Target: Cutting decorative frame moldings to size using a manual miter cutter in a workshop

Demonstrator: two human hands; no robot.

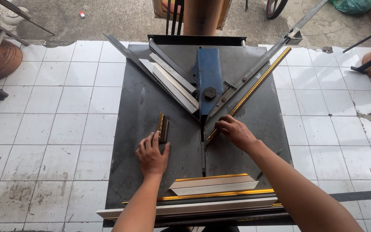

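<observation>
A: Far left — tiled floor (65,107), grey-white, worn. Then the dark metal surface (138,172). What's on its left half?

B: Left hand (152,154) lies palm down, fingers spread flat, gripping nothing. Its fingertips touch the lower end of a short offcut (163,127) — dark moulding with a gilt beaded edge, lying flat just left of the slot.

A: Handling?

B: My guess: light, stiff, easy to skid on smooth metal. Gilt face likely scuffs, so take it by the plain long sides, not the beading.

A: Centre?

B: Blue guard (208,77) over the cutter, with a black knob (210,93) beside it. Pale strips (174,83) are stacked against the left fence, angled toward the middle.

A: And right of the guard?

B: A long gold-edged strip (258,83) runs along the right fence (263,64), slanting up and away. Right hand (233,130) sits on its near end — fingers curled over, pressing it at the slot. Whether the thumb wraps under, cannot tell.

A: How would that one handle?

B: Long and thin, rigid but probably whippy at the far end; light. Best held near the cut end and kept tight to the fence.

A: Near edge?

B: Cut pieces (213,184) with mitred ends, white and gold, lie stacked across the front of the surface between the two forearms, with longer lengths below them.
</observation>
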